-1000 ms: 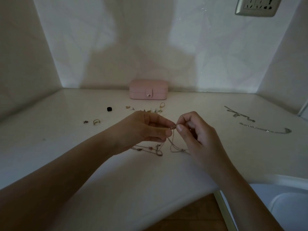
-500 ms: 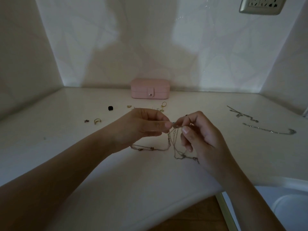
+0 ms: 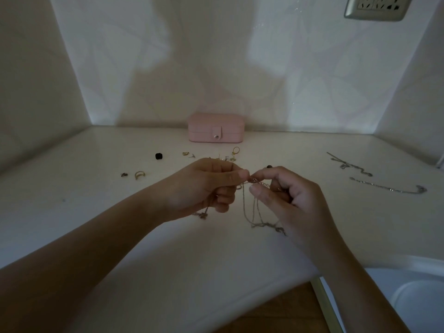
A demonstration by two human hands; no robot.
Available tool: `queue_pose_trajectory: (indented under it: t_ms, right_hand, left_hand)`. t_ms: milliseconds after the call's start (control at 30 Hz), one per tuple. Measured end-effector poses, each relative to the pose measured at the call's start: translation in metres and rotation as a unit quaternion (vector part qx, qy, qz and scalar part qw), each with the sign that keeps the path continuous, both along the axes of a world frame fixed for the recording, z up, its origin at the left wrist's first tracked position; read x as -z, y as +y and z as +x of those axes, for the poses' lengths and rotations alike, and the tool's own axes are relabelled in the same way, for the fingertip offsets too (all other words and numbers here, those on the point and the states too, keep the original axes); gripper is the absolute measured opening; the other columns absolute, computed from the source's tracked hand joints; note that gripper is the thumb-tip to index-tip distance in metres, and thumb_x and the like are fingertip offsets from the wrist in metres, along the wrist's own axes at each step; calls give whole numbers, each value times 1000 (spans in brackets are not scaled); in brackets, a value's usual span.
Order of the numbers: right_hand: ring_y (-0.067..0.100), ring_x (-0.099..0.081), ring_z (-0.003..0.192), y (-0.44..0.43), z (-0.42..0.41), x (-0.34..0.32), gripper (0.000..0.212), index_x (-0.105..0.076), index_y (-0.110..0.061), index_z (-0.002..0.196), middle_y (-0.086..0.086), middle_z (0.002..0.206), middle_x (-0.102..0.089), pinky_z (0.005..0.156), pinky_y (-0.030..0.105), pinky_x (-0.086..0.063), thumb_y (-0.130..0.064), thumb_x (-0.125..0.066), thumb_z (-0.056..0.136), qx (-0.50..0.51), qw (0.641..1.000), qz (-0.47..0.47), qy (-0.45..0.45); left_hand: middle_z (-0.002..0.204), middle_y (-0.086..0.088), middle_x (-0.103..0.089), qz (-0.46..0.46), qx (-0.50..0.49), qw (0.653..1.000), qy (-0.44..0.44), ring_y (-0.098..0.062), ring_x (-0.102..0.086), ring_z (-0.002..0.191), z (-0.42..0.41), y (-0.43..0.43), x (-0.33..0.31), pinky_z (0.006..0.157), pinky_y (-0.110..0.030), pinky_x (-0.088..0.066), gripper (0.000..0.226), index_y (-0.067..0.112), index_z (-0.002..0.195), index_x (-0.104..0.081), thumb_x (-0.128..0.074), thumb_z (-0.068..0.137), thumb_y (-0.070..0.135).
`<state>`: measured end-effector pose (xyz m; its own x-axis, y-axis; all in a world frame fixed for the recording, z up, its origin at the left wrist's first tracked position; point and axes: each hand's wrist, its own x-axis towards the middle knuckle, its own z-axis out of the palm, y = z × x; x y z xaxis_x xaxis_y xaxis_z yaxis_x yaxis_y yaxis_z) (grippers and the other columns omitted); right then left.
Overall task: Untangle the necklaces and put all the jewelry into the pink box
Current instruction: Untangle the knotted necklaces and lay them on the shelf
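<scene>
Gathered up by the left hand [image 3: 211, 186], thin tangled necklaces [image 3: 262, 224] dangle looped.

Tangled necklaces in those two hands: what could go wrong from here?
The left hand and right hand both pinch the tangled necklaces near the top while loops hang to the counter; pulling apart might tighten the knot lower down. Loose earrings lie just behind the hands, so a swinging chain could scatter them. The pink box is snapped shut; setting the chains down to open it could re-tangle them.
</scene>
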<state>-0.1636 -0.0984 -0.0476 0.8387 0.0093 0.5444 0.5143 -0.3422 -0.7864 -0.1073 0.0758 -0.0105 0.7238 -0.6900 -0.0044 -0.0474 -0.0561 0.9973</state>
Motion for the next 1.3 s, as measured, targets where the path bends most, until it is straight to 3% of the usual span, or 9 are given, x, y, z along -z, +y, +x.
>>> queue_pose_trajectory:
  t_ms: [133,300,633,733,867,1000,1100,1200,1300]
  right_hand:
    - [18,-35,50,-1,-1,0,8,-71,-21,88,17,60,-45,51,19,-32,-26,-68,83,20,1000,2,-22]
    - [4,-30,48,-1,-2,0,12,-71,-20,89,-7,53,-32,49,14,-29,-27,-66,80,24,998,18,-56]
    - [4,-34,46,0,-5,0,8,-67,-20,88,-4,53,-36,47,11,-30,-12,-67,87,37,995,-9,-91]
    - [3,-37,47,0,-6,-1,3,-68,-22,89,-9,55,-43,47,10,-31,-23,-66,87,29,994,-22,-103]
    - [4,-38,47,-1,-5,1,4,-69,-20,88,-7,55,-44,48,10,-31,-23,-68,86,48,993,-30,-108]
    - [4,-37,45,2,-4,3,3,-66,-20,85,2,55,-45,48,10,-30,-17,-65,84,56,993,-25,-97]
    - [4,-38,44,3,-4,2,5,-64,-19,85,-9,64,-56,45,11,-29,-15,-64,86,55,993,-43,-94]
    - [3,-35,39,3,-3,3,12,-60,-16,83,-22,57,-52,43,9,-25,-6,-65,87,52,994,-57,-72]
    - [5,-39,41,4,1,5,9,-53,-19,82,-16,51,-45,45,7,-26,-16,-61,85,56,992,-94,-60]
  left_hand:
    - [61,4,-19,18,12,1000,-23,-9,-17,51,1,1,-2,41,-14,-21,26,27,58,-58,-57,83,33]
    - [59,6,-20,36,9,998,-46,-6,-18,48,0,0,-3,41,-15,-19,29,29,55,-61,-56,83,33]
    - [55,7,-23,40,5,995,-89,-7,-19,47,-5,-2,-3,41,-16,-20,28,29,56,-63,-56,83,35]
    - [56,6,-23,39,8,995,-92,-8,-18,47,-5,-2,-3,41,-16,-20,27,28,58,-62,-56,83,36]
    - [57,4,-21,48,12,994,-98,-10,-16,50,-4,0,-1,42,-18,-18,31,9,72,-52,-55,83,38]
    - [56,5,-20,61,26,993,-95,-10,-15,50,-4,-3,2,43,-18,-18,35,9,72,-40,-50,88,38]
    - [56,6,-21,61,29,995,-80,-8,-16,49,-3,-4,3,42,-17,-19,34,8,74,-42,-47,90,37]
    - [58,5,-20,48,32,998,-41,-9,-16,50,-4,-5,4,42,-16,-18,31,16,70,-43,-45,90,40]
    - [59,4,-22,44,32,998,-27,-9,-17,50,-4,-5,3,42,-16,-17,31,18,71,-43,-43,91,41]
